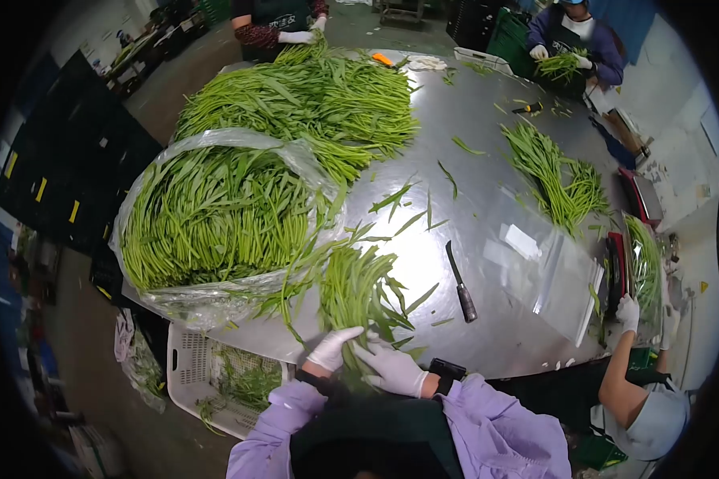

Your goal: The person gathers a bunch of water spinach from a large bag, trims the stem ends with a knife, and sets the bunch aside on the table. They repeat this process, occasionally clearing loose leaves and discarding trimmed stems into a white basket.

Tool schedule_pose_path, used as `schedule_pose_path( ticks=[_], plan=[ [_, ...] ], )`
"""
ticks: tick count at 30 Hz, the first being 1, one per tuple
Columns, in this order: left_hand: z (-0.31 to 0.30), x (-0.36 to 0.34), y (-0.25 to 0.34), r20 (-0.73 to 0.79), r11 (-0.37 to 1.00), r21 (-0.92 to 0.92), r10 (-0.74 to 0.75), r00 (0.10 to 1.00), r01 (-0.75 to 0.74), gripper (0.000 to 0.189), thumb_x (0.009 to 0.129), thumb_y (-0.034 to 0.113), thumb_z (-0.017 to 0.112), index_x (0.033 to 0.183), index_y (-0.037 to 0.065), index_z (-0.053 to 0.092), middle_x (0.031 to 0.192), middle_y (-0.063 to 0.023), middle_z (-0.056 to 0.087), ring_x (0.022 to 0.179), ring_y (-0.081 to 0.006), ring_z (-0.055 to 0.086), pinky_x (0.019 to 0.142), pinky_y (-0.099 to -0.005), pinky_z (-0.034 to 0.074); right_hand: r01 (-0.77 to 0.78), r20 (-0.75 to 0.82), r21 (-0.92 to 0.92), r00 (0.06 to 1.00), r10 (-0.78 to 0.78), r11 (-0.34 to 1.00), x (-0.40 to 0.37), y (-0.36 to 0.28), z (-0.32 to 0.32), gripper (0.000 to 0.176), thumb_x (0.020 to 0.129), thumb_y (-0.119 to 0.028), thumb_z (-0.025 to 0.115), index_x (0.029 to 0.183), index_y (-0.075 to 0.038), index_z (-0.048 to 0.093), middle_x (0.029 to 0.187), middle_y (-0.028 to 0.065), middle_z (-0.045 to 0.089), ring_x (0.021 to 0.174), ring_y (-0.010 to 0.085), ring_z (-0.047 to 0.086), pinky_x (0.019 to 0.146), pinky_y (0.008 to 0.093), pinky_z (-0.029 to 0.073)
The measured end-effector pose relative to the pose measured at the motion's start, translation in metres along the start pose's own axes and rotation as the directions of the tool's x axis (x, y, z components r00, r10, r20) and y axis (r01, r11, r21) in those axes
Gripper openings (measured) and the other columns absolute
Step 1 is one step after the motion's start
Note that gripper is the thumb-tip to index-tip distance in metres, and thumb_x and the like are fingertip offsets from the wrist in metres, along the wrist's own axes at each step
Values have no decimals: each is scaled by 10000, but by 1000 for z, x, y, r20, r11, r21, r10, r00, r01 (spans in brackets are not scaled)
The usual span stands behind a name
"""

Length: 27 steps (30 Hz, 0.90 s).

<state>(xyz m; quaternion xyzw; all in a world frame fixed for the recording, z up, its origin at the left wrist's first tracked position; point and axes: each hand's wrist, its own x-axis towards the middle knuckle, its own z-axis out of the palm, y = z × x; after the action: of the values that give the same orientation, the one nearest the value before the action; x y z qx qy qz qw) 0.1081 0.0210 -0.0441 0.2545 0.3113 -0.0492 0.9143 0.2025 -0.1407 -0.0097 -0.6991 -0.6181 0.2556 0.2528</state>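
Observation:
A bunch of water spinach [347,291], long green stems with narrow leaves, lies at the near edge of the table between my hands. My left hand [335,349], in a white glove, is closed around its left side. From the right, my gloved right hand [393,369] grips the same bunch; some fingers are hidden by leaves. Just left of the bunch, a clear plastic bag [216,140] lies opened around a big heap of water spinach [216,215]. To the right rests a knife [460,283] with a curved blade and dark handle, touched by neither hand.
Behind the bag spreads another large pile of greens [295,96]. Smaller greens [555,176] and clear plastic bags [559,279] lie on the metal table [423,335]. A white crate [185,375] with scraps stands below my left side. Co-workers stand around the table, one bagging greens at right.

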Motion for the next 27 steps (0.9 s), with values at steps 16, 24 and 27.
schedule_pose_path(
  ticks=[16, 24, 27],
  plan=[
    [26, -108, 62, 105, 792, 587, 132, 986, -168, 428, 780, 201, 691, 1122, -14, 551, 874, -90, 629, 793, -194, 607, 720, -323, 490, -100, 137, 914, 988, 65, -392, 56, 6, -18, 521, 872, -247, 633, 1279, -41, 382, 1170, 15, 491, 1003, 113, 493, 849, 322, 442],
    [21, -136, 61, 54, 802, 590, 73, 996, -91, 369, 797, 158, 671, 1113, 8, 554, 882, -67, 614, 724, -164, 587, 673, -304, 480, -375, 394, 918, 901, -180, 129, 47, -11, -44, 241, 929, -249, 530, 996, -28, 598, 610, -44, 497, 470, 40, 357, 463, 194, 287],
    [4, -149, 57, 121, 839, 536, 31, 992, -91, 449, 778, 192, 697, 1146, -11, 541, 855, -75, 622, 708, -163, 587, 714, -321, 486, -309, 264, 938, 930, -255, -155, 24, 3, -44, 258, 966, -250, 437, 925, -33, 571, 546, -56, 412, 442, 38, 313, 459, 201, 266]
  ],
)
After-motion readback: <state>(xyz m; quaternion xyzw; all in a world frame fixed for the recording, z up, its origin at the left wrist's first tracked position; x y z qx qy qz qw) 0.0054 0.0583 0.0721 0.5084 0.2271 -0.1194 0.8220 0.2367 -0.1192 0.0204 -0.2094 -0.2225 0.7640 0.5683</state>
